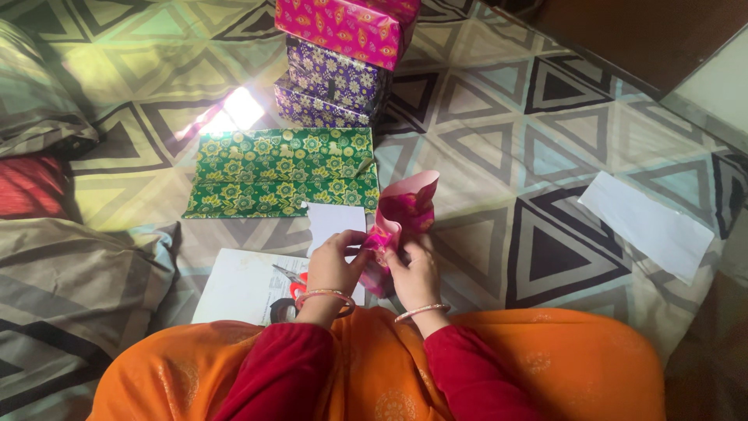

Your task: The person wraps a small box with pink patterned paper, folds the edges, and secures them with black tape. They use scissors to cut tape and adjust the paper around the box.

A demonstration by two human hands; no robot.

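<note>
Both of my hands hold one folded piece of pink patterned wrapping paper (401, 214) just above my lap. My left hand (333, 263) pinches its left edge. Against its lower right side my right hand (417, 269) presses with closed fingers. The paper's pale inner side shows at the top. Under my left wrist lie red-handled scissors (292, 282) and a dark tape roll (282, 309), on a white sheet (238, 284).
A green floral-wrapped flat box (280, 173) lies ahead on the triangle-patterned bedsheet. Behind it stand stacked purple boxes (331, 90) and a pink box (347, 27). A small white paper (331, 222) and a long white strip (645, 224) lie nearby. Pillows are at the left.
</note>
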